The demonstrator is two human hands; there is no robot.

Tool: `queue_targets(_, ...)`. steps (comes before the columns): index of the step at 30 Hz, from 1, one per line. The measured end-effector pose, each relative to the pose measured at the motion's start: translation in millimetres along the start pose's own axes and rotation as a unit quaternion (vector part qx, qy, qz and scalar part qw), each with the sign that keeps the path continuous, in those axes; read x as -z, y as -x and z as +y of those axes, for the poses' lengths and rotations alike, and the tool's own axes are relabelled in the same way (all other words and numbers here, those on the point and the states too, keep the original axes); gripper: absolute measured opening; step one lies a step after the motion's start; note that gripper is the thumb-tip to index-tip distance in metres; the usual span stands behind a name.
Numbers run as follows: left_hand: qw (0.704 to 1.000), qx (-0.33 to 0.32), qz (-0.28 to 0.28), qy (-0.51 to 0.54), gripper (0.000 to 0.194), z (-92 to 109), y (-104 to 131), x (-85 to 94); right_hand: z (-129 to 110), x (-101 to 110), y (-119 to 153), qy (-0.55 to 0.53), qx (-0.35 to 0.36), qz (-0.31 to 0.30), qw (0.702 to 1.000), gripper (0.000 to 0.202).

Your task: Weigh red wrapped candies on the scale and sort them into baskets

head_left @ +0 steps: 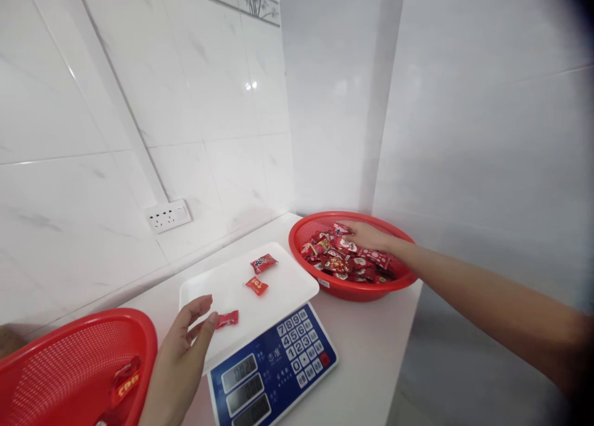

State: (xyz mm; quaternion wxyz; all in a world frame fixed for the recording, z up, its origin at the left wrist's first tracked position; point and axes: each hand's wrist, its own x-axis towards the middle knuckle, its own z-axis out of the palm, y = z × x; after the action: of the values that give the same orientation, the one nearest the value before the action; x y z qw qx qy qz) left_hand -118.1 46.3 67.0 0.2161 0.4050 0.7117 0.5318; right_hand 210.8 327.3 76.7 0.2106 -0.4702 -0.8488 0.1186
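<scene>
Scale displays (pixel 245 394) blurred, unreadable; near red basket (pixel 69 358) cut by frame edge; right hand's fingers (pixel 352 230) partly buried among candies (pixel 346 259).

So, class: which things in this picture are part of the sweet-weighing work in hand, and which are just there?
In use:
left hand over the scale pan
three sweets on the pan
right hand in the far basket of sweets
scale keypad

Just there:
wall socket
near basket, a few sweets in it

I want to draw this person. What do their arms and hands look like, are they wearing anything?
Both are bare: the left hand and right hand show no gloves, rings or watch, and the right forearm has no sleeve as far as the picture shows.
</scene>
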Motion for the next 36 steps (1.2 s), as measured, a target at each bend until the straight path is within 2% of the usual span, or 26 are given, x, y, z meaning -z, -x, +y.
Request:
queue_targets(4,1.000,0.000,-0.003,0.001,0.051,0.3,0.6,0.6,-1.7,-6.0,0.3,0.004,-0.029,0.009,1.000,0.058)
queue_targets(10,1.000,-0.006,-0.005,0.015,0.050,0.5,-0.2,0.3,-8.1,-20.8,5.4,0.012,-0.029,-0.093,0.995,0.082)
queue_targets(15,1.000,-0.023,-0.003,0.010,0.048,2.4,1.4,-1.7,-15.5,-25.9,5.2,0.006,-0.014,-0.119,0.993,0.087)
queue_targets(20,0.999,-0.045,0.028,0.004,0.043,8.6,7.5,-5.2,-19.3,-21.4,5.9,-0.022,-0.028,-0.072,0.997,0.083)
queue_targets(24,0.999,-0.046,0.025,0.001,0.045,7.0,7.3,-5.5,-22.2,-13.5,2.9,-0.066,-0.070,0.000,0.995,0.062)
queue_targets(28,0.999,-0.042,0.018,0.010,0.048,4.8,6.3,-4.4,-29.6,-6.9,-0.2,-0.135,-0.092,0.019,0.986,0.044)
queue_targets(32,1.000,-0.024,-0.009,0.014,0.048,7.9,8.4,-3.5,-54.5,-2.6,6.4,-0.198,-0.078,0.013,0.977,0.041)
queue_targets(34,0.999,-0.024,-0.035,0.024,0.045,9.8,10.4,-3.7,-77.0,-1.6,13.8,-0.242,-0.052,-0.012,0.969,0.040)
queue_targets(36,0.996,-0.030,-0.059,0.057,0.042,11.2,12.9,-4.6,-104.8,-2.1,22.2,-0.315,-0.010,-0.058,0.947,0.040)
